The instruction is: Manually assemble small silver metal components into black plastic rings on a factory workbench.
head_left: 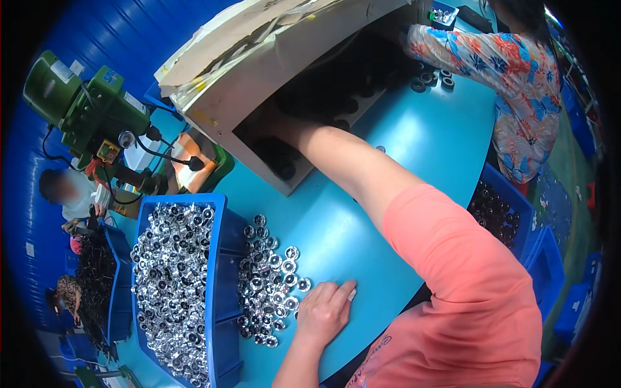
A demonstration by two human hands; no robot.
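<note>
My left hand (322,313) rests on the blue tabletop (381,284) beside a loose pile of shiny silver ring-shaped parts with dark centres (268,284). Its fingers are bent and close together, and a small white patch shows at one fingertip. Anything under the fingers is hidden. My right forearm reaches across into a pale box-like housing (226,107) with a dark interior. There my right hand (275,126) is in deep shadow, so its fingers and anything in them cannot be made out. Dim round dark shapes (343,107) stand inside the housing near it.
Left of the loose pile, a blue bin (223,258) is heaped with silver parts. A green machine (97,110) with cables stands behind. Across the table, a person in a floral sleeve (459,55) reaches toward the housing, near dark rings (427,79). Another blue bin (517,210) holds dark parts.
</note>
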